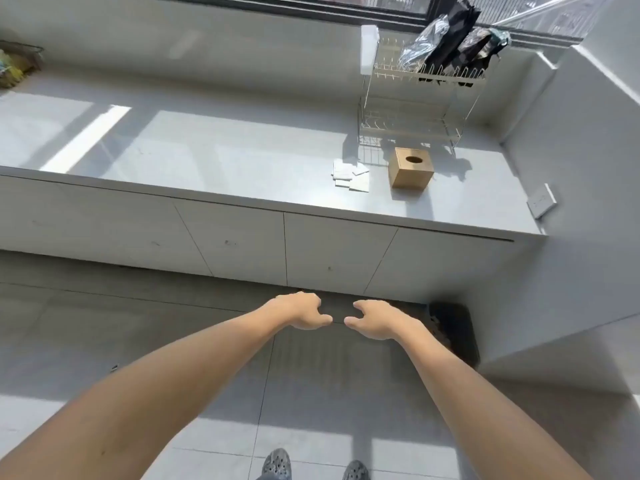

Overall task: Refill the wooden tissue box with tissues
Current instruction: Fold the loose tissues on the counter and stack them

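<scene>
A small wooden tissue box (410, 169) with an oval hole in its top stands on the grey counter (214, 157), right of centre. Just left of it lie several folded white tissues (350, 174) in a loose pile. My left hand (300, 315) and my right hand (374, 322) are held out side by side, well below the counter's front edge, over the floor. Both hands hold nothing, with fingers loosely curled and apart. The thumbs nearly meet.
A wire dish rack (415, 112) with dark bags on top stands behind the box. White cabinet doors (242, 244) run under the counter. A dark bin (453, 330) sits on the floor by the right wall. A wall socket (542, 200) is at right.
</scene>
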